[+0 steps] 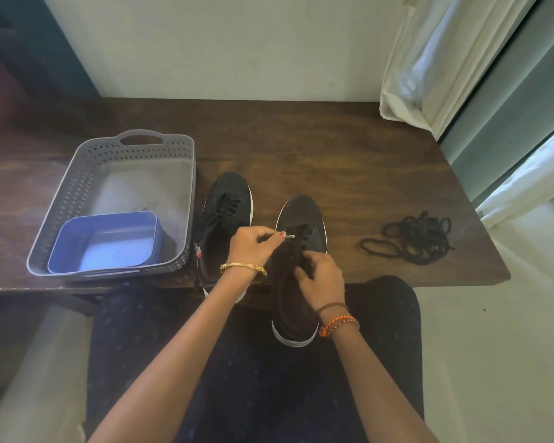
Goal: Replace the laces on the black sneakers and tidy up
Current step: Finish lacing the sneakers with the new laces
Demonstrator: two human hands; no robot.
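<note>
Black right shoe [299, 251] hangs over the table's [349, 148] near edge, heel on the lap; the laced shoe [229, 219] lies beside it. Left hand [250, 246] pinches a lace tip [290, 236] at the eyelets, right hand [322, 279] grips the tongue. Threading is midway, I judge; next the tip must enter an eyelet. Loose laces [413, 239] lie near the right edge, a basket [77, 187] toward the left edge.

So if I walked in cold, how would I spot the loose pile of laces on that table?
Start at the dark wooden table and look past the two black sneakers, the left sneaker and the right sneaker, toward the curtain side. The tangled black laces lie there alone on bare wood. Unlike the laces in the shoes, this heap is threaded through nothing and no hand touches it.
</note>
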